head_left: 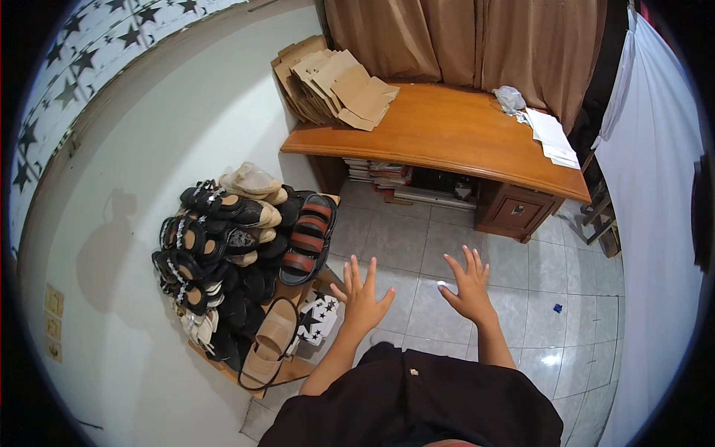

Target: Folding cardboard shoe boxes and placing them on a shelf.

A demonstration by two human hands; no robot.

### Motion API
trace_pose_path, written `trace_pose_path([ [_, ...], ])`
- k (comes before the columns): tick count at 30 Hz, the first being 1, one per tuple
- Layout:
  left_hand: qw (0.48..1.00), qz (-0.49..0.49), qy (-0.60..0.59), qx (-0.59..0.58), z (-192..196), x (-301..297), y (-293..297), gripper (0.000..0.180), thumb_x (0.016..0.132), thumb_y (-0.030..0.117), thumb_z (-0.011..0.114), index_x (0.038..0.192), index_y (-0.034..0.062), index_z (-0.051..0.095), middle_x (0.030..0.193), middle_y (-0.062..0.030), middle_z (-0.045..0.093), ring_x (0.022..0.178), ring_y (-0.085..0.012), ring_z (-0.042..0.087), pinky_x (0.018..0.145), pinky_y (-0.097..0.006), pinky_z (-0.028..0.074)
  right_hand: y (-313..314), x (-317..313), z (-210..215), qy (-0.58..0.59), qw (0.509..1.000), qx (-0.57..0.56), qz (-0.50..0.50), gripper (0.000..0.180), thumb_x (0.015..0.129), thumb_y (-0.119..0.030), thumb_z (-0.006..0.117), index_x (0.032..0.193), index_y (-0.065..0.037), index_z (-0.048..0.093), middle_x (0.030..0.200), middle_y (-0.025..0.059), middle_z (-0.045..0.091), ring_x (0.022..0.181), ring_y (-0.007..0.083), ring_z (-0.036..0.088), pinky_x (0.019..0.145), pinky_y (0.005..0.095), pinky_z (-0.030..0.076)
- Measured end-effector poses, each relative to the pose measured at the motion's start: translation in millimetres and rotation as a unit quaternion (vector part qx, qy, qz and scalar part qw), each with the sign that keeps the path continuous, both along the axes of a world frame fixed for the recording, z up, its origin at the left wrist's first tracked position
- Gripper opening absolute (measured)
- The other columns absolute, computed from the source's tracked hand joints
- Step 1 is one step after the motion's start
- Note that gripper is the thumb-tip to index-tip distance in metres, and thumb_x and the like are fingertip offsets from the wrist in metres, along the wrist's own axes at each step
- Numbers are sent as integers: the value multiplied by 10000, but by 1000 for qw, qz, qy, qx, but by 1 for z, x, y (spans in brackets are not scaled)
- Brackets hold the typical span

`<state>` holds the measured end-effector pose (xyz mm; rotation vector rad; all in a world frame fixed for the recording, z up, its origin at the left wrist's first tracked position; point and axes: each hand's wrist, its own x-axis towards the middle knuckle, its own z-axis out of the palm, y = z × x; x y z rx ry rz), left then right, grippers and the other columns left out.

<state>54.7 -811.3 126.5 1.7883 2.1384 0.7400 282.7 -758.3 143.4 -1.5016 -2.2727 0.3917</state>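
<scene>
Both of my hands are held out in front of me over the tiled floor, fingers spread. My left hand (364,296) holds nothing and is nearest to the shoe pile at left. My right hand (468,287), also bare, hovers over the tiles apart from anything. Beside my left arm, black sandals with red-brown straps (307,240) and beige sandals (271,342) lie on a wooden stand (302,366). Black shoes with pale decorated straps (190,242) are heaped behind them against the wall. A white star-patterned box (318,319) sits close to my left forearm.
Ahead stands a wooden desk (447,127) with flattened cardboard (342,83), white papers (551,138) and a crumpled plastic bag (510,99) on it. Books (380,173) fill the space beneath. A white cloth (652,149) hangs at right. A small blue item (557,308) lies on the floor.
</scene>
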Motion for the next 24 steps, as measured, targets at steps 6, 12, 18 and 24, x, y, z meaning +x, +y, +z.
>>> trace_pose_path([
  [6,1000,-17,-4,-8,-14,2,108,660,783,412,611,1349,146,400,1475,-232,114,1379,-383,40,962,-716,0,106,-22,-23,-11,999,-3,30,647,755,-289,676,1331,-202,393,1450,192,182,1358,398,116,1026,645,103],
  [12,999,-21,28,28,-10,-31,241,608,784,396,611,1309,138,446,1462,-211,180,1374,-362,93,976,-702,2,238,-41,-4,-25,998,38,35,638,758,-297,674,1323,-188,397,1419,194,253,1348,377,164,1015,658,130],
  [18,998,24,-12,51,-37,-70,382,487,774,365,623,1204,160,523,1349,-132,396,1302,-294,295,1007,-644,96,353,-45,-10,0,999,41,19,586,762,-298,669,1289,-170,444,1389,186,312,1336,360,202,1031,627,137],
  [24,978,118,-168,-18,-118,-97,537,475,777,391,623,1178,155,529,1277,-96,473,1224,-272,411,966,-560,264,473,-23,-90,50,997,-48,-37,574,756,-290,658,1277,-154,459,1352,193,360,1290,369,279,1025,549,208],
])
